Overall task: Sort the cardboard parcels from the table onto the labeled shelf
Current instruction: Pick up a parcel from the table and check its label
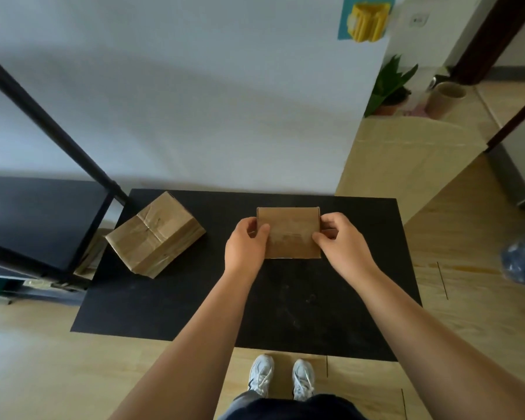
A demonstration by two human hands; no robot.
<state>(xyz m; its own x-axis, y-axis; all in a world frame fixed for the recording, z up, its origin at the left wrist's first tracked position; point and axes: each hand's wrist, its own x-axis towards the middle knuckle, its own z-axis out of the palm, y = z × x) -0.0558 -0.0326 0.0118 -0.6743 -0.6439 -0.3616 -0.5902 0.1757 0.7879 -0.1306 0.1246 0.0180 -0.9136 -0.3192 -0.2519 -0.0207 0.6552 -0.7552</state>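
The left hand (245, 244) and right hand (340, 241) gripped the small parcel's (289, 234) two ends, mid-desk (170, 301). A level two-sided lift seemed best, swinging clear of the taped parcel (155, 236) toward the shelf (37, 216) on the left.

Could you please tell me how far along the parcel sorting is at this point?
Nothing shows as done: the part of the black shelf in view holds no parcel, though most of it is out of frame. In hand: the left hand and right hand grip the small flat parcel by its sides over the black table. Left: that parcel and the larger taped parcel near the table's left edge.
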